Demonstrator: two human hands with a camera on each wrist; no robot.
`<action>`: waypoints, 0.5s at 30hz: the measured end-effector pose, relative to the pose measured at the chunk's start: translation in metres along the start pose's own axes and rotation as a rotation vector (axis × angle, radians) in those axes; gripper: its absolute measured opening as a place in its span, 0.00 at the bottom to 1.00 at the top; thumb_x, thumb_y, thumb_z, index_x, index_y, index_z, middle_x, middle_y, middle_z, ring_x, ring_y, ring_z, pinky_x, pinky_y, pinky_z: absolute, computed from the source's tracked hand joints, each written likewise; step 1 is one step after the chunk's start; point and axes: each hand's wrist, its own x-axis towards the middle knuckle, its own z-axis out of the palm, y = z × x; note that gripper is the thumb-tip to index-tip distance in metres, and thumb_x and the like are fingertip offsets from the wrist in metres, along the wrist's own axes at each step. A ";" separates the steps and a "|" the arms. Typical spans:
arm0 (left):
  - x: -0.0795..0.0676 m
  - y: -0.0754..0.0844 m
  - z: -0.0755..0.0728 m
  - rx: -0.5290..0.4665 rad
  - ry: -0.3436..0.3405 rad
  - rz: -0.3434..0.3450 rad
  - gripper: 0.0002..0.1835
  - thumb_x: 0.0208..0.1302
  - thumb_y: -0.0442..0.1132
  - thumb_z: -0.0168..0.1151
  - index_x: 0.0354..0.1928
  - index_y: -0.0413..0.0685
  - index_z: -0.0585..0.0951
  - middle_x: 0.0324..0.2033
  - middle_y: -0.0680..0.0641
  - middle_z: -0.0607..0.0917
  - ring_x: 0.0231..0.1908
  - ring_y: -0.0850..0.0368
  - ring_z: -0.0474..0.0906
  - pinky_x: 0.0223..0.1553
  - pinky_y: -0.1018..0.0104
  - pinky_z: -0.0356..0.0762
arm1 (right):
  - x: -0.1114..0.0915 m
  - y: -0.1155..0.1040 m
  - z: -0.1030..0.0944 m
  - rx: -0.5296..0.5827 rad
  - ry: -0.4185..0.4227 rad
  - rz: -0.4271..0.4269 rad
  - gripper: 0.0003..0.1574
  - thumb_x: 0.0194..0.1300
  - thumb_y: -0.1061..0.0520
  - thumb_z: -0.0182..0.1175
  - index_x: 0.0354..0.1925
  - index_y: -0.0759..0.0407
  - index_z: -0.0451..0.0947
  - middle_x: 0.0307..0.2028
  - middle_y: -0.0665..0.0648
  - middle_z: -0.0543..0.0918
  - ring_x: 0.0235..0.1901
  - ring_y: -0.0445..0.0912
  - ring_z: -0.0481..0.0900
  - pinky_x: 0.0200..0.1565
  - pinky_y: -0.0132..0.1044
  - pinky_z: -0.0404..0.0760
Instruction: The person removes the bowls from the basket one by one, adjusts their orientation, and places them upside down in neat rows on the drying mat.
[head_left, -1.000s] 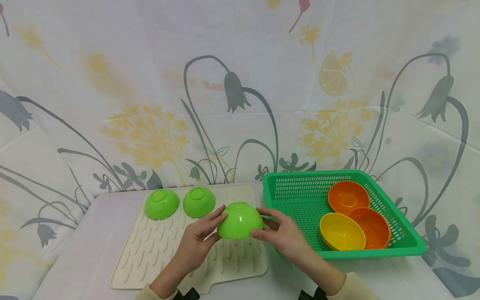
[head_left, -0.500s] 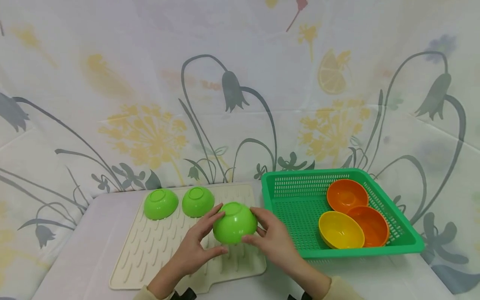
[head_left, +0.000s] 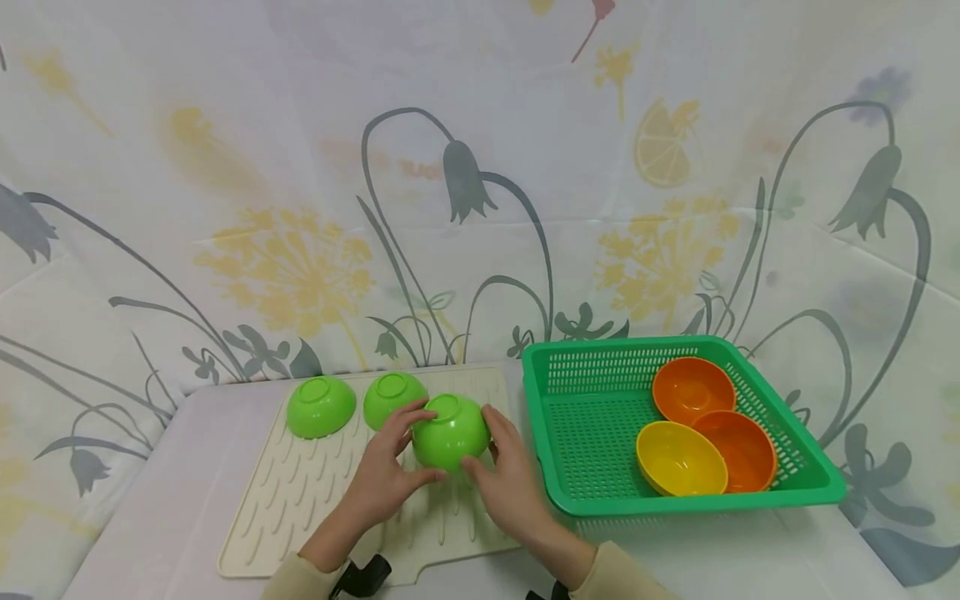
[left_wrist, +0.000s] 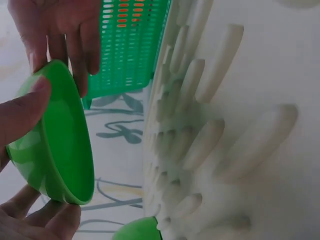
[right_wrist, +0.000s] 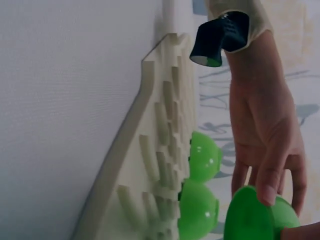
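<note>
Backdrop (head_left: 525,167): pale cloth, printed with grey bellflowers and yellow blossoms; hangs beyond the fingers.

Tabletop (head_left: 180,467): whitish, below the fingers; carries basket and mat.

Basket (head_left: 697,503): green, slatted, right of the fingers; its walls likely serve to keep loose bowls together.

Mat (head_left: 292,492): cream, ridged, directly under the fingers and extending left of them. The ridges would presumably lift a rim and let air beneath.

Left hand (head_left: 382,477) and right hand (head_left: 512,485): one at each side of a single bowl, fingers curved round its wall, thumbs on the near side by the rim. The facing grip probably keeps it level and shares the load.

Held bowl (head_left: 452,435): green, between the fingers, foot up and mouth down, slightly tipped; clear of the mat in the left wrist view. Inverted like its fellows, perhaps to match them.

Left green bowl (head_left: 321,408) and middle green bowl (head_left: 392,395): foot up on the mat, beyond and left of the fingers, side by side with a small gap, seemingly to form a row.

Far orange bowl (head_left: 693,390), near orange bowl (head_left: 748,452), yellow bowl (head_left: 681,459): mouths up in the basket, well right of the fingers; the yellow overlaps the near orange, apparently leaning on it.
</note>
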 end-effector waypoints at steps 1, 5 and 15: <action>0.002 -0.001 0.001 0.012 0.005 -0.007 0.40 0.42 0.31 0.82 0.61 0.53 0.76 0.69 0.41 0.69 0.69 0.40 0.63 0.59 0.35 0.69 | 0.002 0.002 0.002 0.009 0.013 0.008 0.45 0.67 0.68 0.61 0.75 0.69 0.52 0.74 0.67 0.54 0.72 0.60 0.55 0.67 0.53 0.62; 0.012 -0.007 0.005 0.100 0.018 -0.007 0.38 0.40 0.33 0.83 0.58 0.51 0.78 0.67 0.41 0.70 0.67 0.41 0.66 0.57 0.41 0.74 | 0.008 0.011 0.012 0.015 0.082 0.050 0.44 0.69 0.66 0.60 0.75 0.70 0.51 0.74 0.68 0.55 0.73 0.61 0.53 0.68 0.56 0.61; 0.039 -0.020 0.018 0.246 0.004 -0.058 0.37 0.39 0.35 0.85 0.56 0.48 0.78 0.64 0.42 0.73 0.65 0.40 0.67 0.60 0.45 0.72 | 0.026 0.032 0.022 -0.055 0.198 0.098 0.41 0.68 0.67 0.59 0.73 0.73 0.54 0.73 0.71 0.57 0.73 0.63 0.52 0.70 0.58 0.55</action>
